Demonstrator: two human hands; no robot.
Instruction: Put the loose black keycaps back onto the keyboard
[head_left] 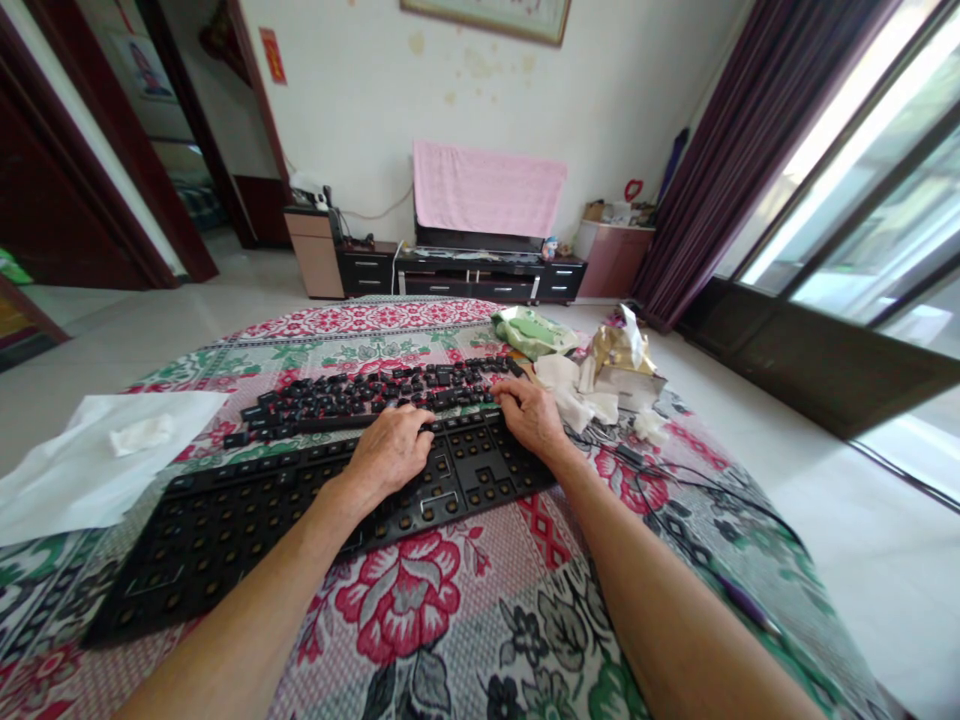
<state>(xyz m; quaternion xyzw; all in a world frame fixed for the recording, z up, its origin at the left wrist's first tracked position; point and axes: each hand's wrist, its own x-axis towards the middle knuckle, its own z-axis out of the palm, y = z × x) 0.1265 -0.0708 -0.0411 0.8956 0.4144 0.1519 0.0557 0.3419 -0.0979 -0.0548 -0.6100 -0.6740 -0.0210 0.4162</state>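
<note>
A black computer keyboard lies slantwise on the table; most of its key positions are bare, while the top row still carries keycaps. My left hand rests over its upper middle, with the fingers curled together and the fingertips at the top row. Over the keyboard's upper right corner is my right hand, its fingers bent inward and the tips at the edge of a pile of loose black keycaps. Whatever is between the fingertips of either hand is too small or hidden to make out.
A flowered tablecloth covers the table. White paper with a crumpled tissue lies left. To the right are a green wipes pack, a tissue box, crumpled tissues, black cables and a screwdriver-like dark tool.
</note>
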